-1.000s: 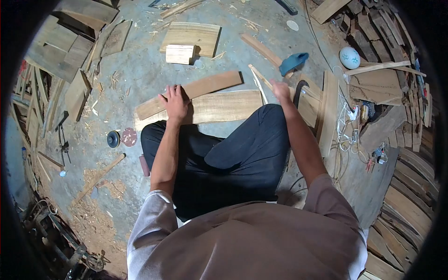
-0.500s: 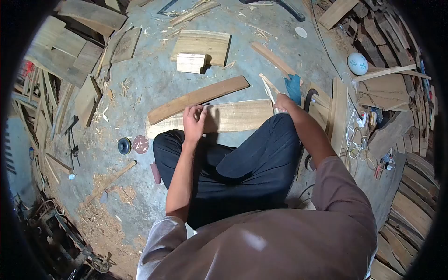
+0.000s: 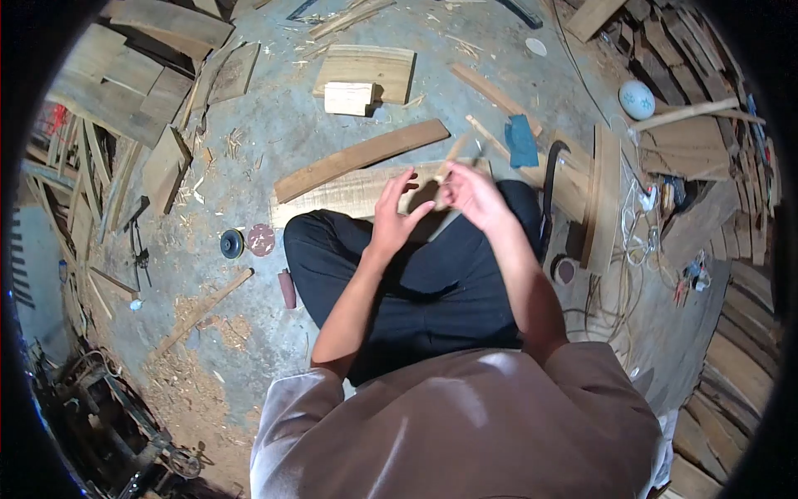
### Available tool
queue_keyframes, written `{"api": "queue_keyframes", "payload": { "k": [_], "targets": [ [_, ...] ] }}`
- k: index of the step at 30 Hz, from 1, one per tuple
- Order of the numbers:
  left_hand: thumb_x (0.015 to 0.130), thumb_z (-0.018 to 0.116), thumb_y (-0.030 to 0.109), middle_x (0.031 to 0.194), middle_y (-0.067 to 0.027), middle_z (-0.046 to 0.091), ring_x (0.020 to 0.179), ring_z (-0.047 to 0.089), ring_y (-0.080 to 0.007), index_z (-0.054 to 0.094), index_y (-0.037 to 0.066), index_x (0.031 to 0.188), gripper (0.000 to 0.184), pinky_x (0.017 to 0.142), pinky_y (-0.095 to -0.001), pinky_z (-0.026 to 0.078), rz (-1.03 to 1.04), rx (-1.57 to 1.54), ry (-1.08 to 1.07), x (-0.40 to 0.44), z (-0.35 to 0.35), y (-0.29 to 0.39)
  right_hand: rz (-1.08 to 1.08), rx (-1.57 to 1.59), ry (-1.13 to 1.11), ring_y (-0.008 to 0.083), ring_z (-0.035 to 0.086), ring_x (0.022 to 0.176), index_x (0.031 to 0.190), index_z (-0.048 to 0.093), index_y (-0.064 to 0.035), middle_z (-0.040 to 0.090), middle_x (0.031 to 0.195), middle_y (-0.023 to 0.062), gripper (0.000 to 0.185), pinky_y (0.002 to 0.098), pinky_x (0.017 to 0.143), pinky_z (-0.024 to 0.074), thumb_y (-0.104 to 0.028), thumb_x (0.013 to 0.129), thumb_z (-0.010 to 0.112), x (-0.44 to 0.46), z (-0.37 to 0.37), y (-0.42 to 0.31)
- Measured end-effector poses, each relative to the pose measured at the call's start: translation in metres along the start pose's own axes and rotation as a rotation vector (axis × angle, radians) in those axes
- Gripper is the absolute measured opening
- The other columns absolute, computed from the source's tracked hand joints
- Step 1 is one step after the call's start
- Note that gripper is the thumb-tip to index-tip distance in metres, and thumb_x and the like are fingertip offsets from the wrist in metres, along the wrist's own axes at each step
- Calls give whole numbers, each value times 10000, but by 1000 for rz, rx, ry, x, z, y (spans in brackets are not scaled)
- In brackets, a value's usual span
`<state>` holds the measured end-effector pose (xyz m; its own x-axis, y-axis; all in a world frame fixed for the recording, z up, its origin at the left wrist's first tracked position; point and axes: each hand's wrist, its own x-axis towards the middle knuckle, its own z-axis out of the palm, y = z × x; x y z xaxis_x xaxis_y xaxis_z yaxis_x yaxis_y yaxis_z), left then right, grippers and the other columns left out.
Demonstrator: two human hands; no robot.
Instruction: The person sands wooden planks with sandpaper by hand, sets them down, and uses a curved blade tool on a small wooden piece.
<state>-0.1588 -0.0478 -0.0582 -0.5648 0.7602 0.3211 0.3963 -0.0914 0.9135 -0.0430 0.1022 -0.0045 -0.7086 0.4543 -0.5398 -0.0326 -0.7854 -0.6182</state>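
My left hand (image 3: 395,218) is held above my lap, its thumb and fingers apart with nothing visible between them. Close beside it, my right hand (image 3: 475,198) has its fingers pinched together; a thin dark thing (image 3: 479,150) shows by it, too blurred to name. Beyond both hands a long pale board (image 3: 332,196) lies flat on the floor, partly hidden by my hands and knees. A darker curved wooden piece (image 3: 366,158) rests along its far edge. A narrow light wooden strip (image 3: 490,138) lies past my right hand, near a blue-green cloth (image 3: 521,141).
A small wood block (image 3: 347,98) sits by a wide board (image 3: 386,71) ahead. To the right are a dark curved tool (image 3: 549,187), upright planks (image 3: 603,200) and tangled cords (image 3: 636,233). A round sanding pad (image 3: 232,244) and sanding disc (image 3: 261,239) lie left.
My right hand has come back from the wooden strip at the right to beside my left hand. My left hand has lifted off the board and moved right, its fingers spreading.
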Motion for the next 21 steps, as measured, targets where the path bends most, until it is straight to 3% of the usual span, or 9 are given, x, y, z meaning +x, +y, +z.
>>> {"api": "queue_keyframes", "payload": {
  "k": [4,5,8,10,12,15,18,20,21],
  "targets": [
    [761,818,70,1182,-168,638,1042,658,-296,605,28,1298,580,867,-358,536,287,133,-5,-15,-6,17,190,75,-17,78,477,579,852,584,-141,523,695,-43,176,226,494,342,-269,951,652,-12,1,47],
    [778,783,20,1146,-161,642,1024,659,-303,665,14,1197,436,854,-360,535,269,119,-12,-18,-8,22,220,85,-45,76,477,582,849,580,-148,515,693,-48,184,226,496,343,-283,952,651,-9,-7,51],
    [794,758,-6,1098,-152,648,997,660,-299,687,7,1124,338,842,-359,536,263,119,-19,-24,-6,20,259,-40,-71,73,468,575,886,579,-151,495,692,-54,236,231,501,352,-366,962,636,-23,-6,49],
    [826,733,11,1053,-141,642,919,669,-293,695,9,1058,235,763,-365,550,271,129,49,-22,-2,22,322,-150,-157,73,465,568,917,585,-140,500,695,-51,259,236,503,359,-390,970,624,-39,-4,40],
    [839,725,3,1044,-153,642,917,660,-301,678,-25,1022,191,778,-367,540,276,169,127,-19,-3,20,54,-431,-54,58,474,575,1028,625,-80,533,714,-39,320,235,514,381,-395,970,630,-71,-6,27],
    [854,722,3,985,-161,662,889,657,-294,660,-42,982,149,788,-357,526,229,198,236,-18,-10,5,-369,-590,351,60,494,600,992,653,-59,556,718,-29,246,220,539,396,-304,977,635,-123,-23,-16],
    [872,711,5,955,-154,670,836,659,-261,657,-40,982,130,774,-335,527,119,210,279,-14,-19,-4,-685,-721,723,78,540,634,969,675,-33,576,716,-16,236,242,566,429,-267,936,686,-132,-134,-30],
    [896,704,23,926,-125,665,820,663,-202,662,-34,1006,131,744,-303,535,115,193,301,-8,-18,-15,-692,-1128,936,287,679,736,928,694,-9,685,769,101,382,392,687,530,-389,884,719,-113,-238,0],
    [899,702,26,926,-121,662,825,666,-194,661,-31,1017,137,736,-296,539,117,171,302,-7,-15,-20,-523,-1257,980,353,680,819,993,677,-4,696,837,146,406,437,747,529,-397,891,702,-106,-277,26]
  ]
}}
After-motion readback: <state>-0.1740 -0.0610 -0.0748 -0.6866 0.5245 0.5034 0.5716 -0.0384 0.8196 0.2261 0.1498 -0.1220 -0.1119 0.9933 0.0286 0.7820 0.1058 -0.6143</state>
